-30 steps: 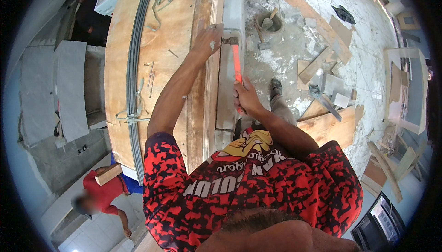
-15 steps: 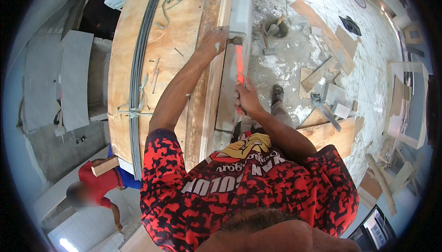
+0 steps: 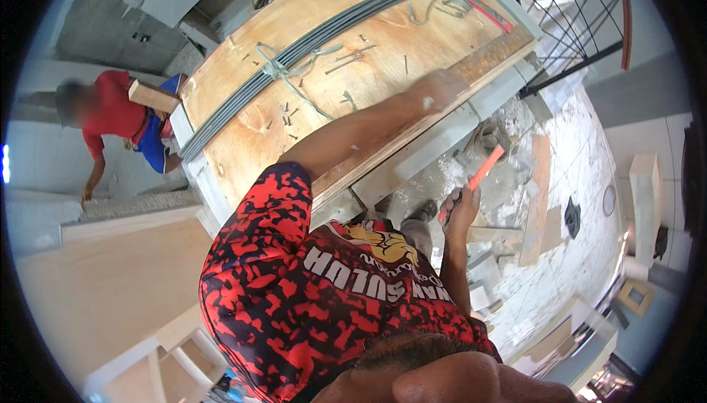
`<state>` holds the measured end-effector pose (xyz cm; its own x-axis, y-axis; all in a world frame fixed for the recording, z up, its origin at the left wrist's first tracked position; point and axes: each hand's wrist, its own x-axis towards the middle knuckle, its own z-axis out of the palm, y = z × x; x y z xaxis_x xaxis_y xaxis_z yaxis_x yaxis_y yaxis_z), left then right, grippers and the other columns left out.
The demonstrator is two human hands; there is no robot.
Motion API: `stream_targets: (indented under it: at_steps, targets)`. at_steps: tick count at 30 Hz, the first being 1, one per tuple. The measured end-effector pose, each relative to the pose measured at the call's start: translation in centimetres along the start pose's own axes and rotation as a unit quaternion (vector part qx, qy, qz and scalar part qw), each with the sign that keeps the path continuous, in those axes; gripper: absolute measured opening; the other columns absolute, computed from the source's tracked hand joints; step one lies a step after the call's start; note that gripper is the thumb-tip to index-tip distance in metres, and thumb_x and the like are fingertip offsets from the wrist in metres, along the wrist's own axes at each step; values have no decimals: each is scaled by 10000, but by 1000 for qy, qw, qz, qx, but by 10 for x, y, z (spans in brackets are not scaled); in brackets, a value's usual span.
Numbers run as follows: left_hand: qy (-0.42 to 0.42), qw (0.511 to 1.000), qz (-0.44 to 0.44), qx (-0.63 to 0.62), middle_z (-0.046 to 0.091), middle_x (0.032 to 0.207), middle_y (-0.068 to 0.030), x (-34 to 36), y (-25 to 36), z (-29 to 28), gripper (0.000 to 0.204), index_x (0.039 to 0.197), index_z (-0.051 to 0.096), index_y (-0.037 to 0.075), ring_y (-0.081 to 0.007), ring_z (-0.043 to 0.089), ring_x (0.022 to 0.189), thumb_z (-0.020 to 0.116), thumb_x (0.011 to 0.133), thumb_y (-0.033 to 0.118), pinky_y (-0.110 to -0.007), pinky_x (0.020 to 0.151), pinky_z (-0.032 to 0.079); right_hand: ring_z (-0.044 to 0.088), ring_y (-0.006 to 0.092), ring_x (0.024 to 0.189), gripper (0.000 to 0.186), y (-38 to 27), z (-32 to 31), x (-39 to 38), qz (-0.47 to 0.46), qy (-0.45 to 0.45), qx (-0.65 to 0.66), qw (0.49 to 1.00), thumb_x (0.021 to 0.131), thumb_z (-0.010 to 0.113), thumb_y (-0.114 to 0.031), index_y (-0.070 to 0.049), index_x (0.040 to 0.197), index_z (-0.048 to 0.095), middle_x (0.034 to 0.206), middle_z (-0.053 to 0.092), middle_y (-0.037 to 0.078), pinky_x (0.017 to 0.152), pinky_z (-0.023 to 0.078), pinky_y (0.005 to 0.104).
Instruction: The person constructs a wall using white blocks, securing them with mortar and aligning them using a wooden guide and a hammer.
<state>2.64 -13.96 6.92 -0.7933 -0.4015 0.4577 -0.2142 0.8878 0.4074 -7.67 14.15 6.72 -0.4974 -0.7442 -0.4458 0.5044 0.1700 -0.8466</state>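
Note:
My right hand (image 3: 460, 208) is closed round the orange handle of a hammer (image 3: 484, 169), out beside the workbench; the hammer's head is hard to make out. Blurred by movement, my left hand (image 3: 440, 90) is over the long wooden strips (image 3: 347, 176) along the bench's near edge, its fingers indistinct. On the plywood top (image 3: 232, 160) lie a bundle of grey rods (image 3: 335, 27) tied with pale green cord (image 3: 280, 68), several loose nails (image 3: 291, 116) and a red-edged tool (image 3: 486, 9).
A co-worker in red (image 3: 118, 112) bends at the left beside a jutting wood block (image 3: 153, 95). At the right are a black metal grid (image 3: 582, 35), a bucket (image 3: 492, 138), board scraps (image 3: 536, 204) on the dusty floor, and a black item (image 3: 572, 219). A wooden carcass (image 3: 177, 366) is at lower left.
The view has swung round, so the bench now runs diagonally. My right hand has moved the hammer away from the bench edge and my left hand, now blurred.

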Motion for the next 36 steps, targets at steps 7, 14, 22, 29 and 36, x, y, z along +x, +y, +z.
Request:
stream_targets:
  at_steps: [7,14,22,29,36]
  targets:
    - [126,948,-239,167,631,1037,-153,-104,-122,-119,335,1032,655,54,-345,572,1026,582,710,0,-427,884,464,413,93,450,398,-8,-34,-20,-36,-17,-77,996,994,439,-196,-48,1354,356,668,425,10,374,379,255]
    - [51,971,-169,164,586,997,-164,-108,-131,-121,132,952,580,47,-358,550,1001,495,894,130,-442,870,442,389,86,392,324,-9,-50,-42,-26,69,-59,996,993,440,-177,-51,1288,389,602,397,-3,327,344,245]
    - [132,948,-208,203,595,899,-118,-131,-105,-139,179,1025,523,35,-321,595,812,514,923,182,-416,692,464,394,57,430,365,12,-80,-61,-81,1,-178,981,977,483,-130,-26,1312,383,630,417,-16,391,338,223]
    - [223,816,-438,-303,542,840,17,-198,83,-153,224,1032,593,37,-73,506,710,543,959,242,-235,653,437,436,53,501,382,31,-118,-57,-28,-116,-271,955,959,527,-138,-2,1303,431,692,484,-7,460,361,217]
    - [415,623,-462,-475,638,820,-26,-260,247,-54,188,1039,647,17,-102,591,755,677,877,107,-235,682,495,502,106,625,432,36,-156,-29,-96,-242,-414,872,936,561,-173,8,1317,468,774,552,36,584,435,270]
